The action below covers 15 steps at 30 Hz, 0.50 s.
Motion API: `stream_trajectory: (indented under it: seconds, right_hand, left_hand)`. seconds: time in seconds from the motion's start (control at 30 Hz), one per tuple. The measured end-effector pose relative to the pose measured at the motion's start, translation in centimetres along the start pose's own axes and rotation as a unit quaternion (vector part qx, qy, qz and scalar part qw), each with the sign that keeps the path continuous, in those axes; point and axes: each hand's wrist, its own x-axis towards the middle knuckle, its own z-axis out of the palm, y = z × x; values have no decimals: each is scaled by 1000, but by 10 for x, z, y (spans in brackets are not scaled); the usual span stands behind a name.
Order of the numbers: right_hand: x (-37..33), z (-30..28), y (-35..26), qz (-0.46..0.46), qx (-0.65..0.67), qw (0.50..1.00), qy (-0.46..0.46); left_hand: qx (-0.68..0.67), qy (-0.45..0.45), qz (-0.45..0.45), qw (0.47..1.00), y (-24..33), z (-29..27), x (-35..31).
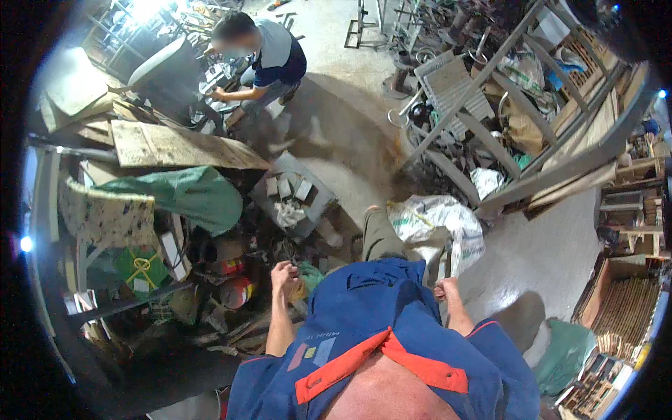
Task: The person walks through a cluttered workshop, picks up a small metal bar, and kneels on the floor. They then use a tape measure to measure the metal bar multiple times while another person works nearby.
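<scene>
My left hand [284,275] is raised left of my blue shirt [364,294], its fingers curled in. Whatever it may hold is too small to see. Below and beside it lies dark clutter with a bit of green material. On the other side, my right hand [446,288] is closed at my hip. A narrow pale grey strip [442,262] rises from its fingers, and I cannot make out what it is. Just beyond that hand, a white woven sack [441,220] with printing sits crumpled on the floor.
A grey board [304,183] with several pale blocks lies ahead. Farther off, another person [269,63] crouches over metal parts. A wooden frame [483,105] leans over scrap at the right. Wooden boards [182,147] and a green sack [196,196] stand at the left.
</scene>
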Motion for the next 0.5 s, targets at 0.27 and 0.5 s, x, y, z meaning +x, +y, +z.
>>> stream_trajectory:
  seconds: [0.27, 0.5]
  right_hand:
    - [-32, 18, -285, -81, -28, 996, 9]
    - [-35, -5, -623, -147, 18, 987, 68]
  left_hand:
    - [-73, 50, -36, 995, 124, 102, 146]
    - [-37, 21, -190, 981, 231, 240, 229]
